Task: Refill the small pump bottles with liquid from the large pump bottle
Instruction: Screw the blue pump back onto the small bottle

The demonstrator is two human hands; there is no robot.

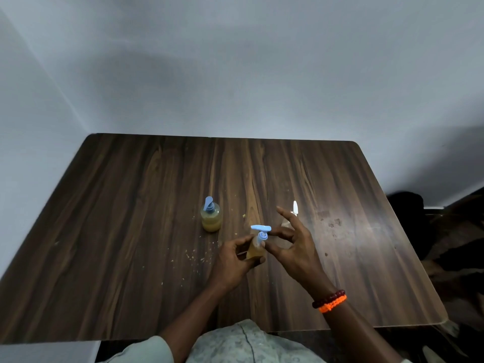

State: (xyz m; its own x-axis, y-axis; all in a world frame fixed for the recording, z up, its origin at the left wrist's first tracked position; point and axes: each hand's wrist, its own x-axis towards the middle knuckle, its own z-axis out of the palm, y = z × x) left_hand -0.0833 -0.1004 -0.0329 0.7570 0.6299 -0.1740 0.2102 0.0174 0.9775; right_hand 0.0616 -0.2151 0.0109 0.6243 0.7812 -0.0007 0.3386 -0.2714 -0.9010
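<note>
Gripping: the left hand (233, 260) is wrapping its fingers around the body of a small pump bottle (255, 251), keeping it upright just above the table (131, 205), probably so the amber liquid inside is not spilling while the top is being worked.
Pinching: the right hand (290, 244) is closing thumb and forefinger on the collar under the blue pump head (260, 228), with its other fingers fanning out and up; this is looking like a twist at the cap, though whether it is loosening or tightening I cannot tell.
Sitting beyond the grip, to its left: a second small bottle (211, 218) with a blue pump is standing upright, its pump on and amber liquid reaching high in it, so it is likely waiting its turn or already done.
Hiding behind the right hand's fingers: another bottle with a white pump nozzle (295, 207) is standing just past the grip; its body is mostly covered, so its size and fill cannot be told, but I judge it to be the large supply bottle, being kept close for easy reach.
Scattering nearer than the left bottle: pale crumbs (193, 254) are lying on the wood, left of the gripping hand.
Wearing: the right wrist is carrying an orange and dark red bracelet (330, 301).
</note>
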